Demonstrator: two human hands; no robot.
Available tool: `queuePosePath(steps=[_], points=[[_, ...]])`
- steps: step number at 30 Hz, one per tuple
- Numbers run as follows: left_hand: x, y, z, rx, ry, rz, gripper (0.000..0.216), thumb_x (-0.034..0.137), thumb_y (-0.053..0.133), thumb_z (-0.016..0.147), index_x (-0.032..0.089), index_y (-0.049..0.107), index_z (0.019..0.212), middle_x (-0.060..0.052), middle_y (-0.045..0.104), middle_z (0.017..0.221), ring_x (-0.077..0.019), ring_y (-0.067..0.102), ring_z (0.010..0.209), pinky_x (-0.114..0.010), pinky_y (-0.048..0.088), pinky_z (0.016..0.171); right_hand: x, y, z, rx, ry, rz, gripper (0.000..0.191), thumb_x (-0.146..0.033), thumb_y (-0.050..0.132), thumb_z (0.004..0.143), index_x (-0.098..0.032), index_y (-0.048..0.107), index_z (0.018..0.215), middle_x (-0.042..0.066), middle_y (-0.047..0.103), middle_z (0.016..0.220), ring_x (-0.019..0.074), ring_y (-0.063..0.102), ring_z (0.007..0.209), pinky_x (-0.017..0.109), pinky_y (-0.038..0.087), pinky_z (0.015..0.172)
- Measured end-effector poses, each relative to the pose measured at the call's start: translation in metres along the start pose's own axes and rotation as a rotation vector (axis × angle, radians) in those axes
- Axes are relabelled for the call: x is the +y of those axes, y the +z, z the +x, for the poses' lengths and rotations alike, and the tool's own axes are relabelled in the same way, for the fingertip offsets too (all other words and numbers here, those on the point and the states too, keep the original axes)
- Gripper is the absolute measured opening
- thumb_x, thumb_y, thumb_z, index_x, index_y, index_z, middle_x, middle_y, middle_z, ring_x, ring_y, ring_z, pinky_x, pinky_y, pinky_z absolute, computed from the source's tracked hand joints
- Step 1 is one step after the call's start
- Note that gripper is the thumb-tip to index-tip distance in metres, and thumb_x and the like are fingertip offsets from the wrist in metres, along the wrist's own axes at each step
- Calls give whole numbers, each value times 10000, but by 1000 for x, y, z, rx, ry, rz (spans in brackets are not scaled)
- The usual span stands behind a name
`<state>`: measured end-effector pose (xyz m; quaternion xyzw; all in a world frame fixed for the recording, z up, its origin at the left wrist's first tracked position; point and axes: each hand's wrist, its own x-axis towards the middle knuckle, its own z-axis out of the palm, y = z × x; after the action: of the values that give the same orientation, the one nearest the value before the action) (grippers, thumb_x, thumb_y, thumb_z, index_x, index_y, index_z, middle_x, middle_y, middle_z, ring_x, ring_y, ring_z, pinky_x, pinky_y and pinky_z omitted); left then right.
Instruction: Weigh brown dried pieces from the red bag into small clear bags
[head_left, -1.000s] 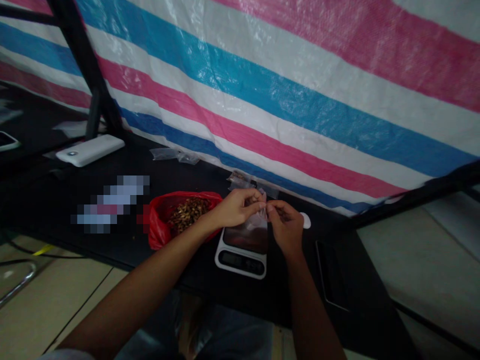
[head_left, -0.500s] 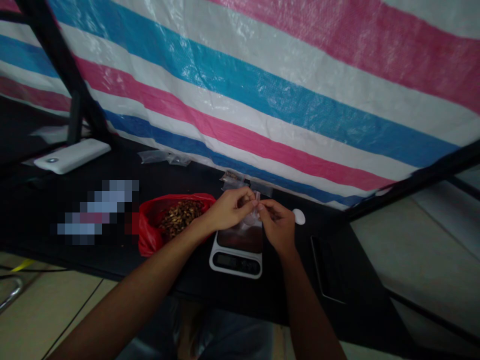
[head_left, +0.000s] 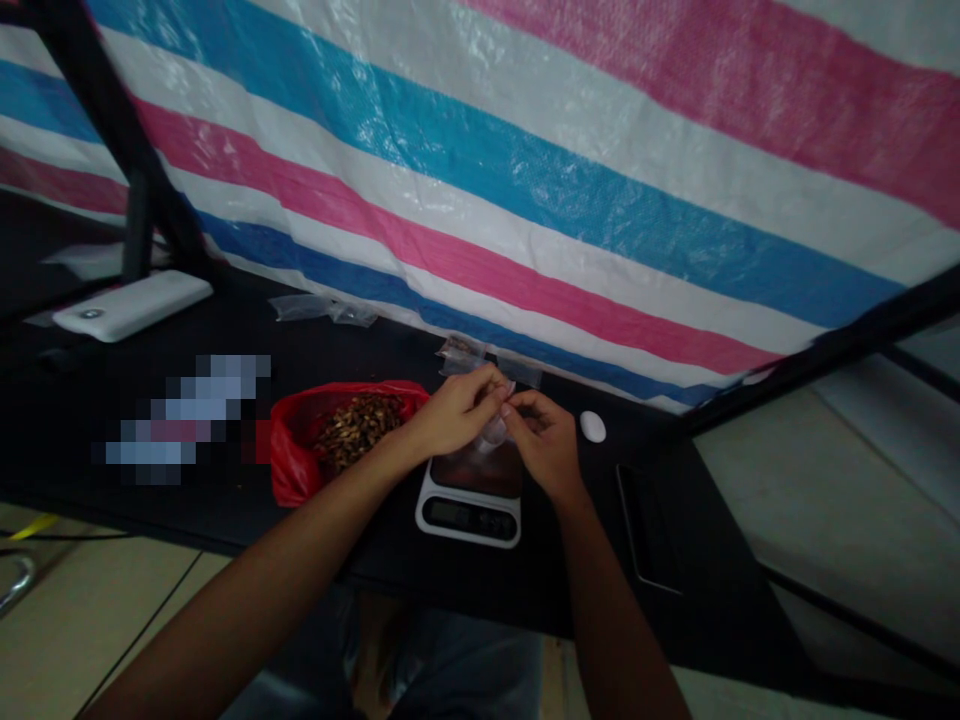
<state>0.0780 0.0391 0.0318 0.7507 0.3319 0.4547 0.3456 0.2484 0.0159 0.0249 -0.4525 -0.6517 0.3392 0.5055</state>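
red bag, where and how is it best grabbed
Probably best pinched by its loose left wall, coming from above on the left: the red bag looks soft, its brown contents lie farther right, and the left forearm crosses its near right side.

Striped plastic sheeting (head_left: 525, 180) fills the top; black worktop (head_left: 247, 330) below; pale tiled floor (head_left: 150, 590), lower left; dim light.

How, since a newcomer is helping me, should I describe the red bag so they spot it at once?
Below the striped sheet is a black table. On it, left of the white-edged scale, sits the open red bag. Its red plastic, around brown pieces, sets it apart from the clear bags near the sheet.
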Motion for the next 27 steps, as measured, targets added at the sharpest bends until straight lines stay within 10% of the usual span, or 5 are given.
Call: queuePosePath(steps=[27], points=[[3, -1, -3, 277, 260, 206, 224, 334, 546, 1025, 185, 656, 1151, -51, 695, 932, -170, 633, 812, -313, 509, 785, -6, -6, 1, 240, -102, -11, 128, -302, 616, 857, -222, 599, 758, -8, 618, 720, 162, 589, 691, 285, 487, 674]])
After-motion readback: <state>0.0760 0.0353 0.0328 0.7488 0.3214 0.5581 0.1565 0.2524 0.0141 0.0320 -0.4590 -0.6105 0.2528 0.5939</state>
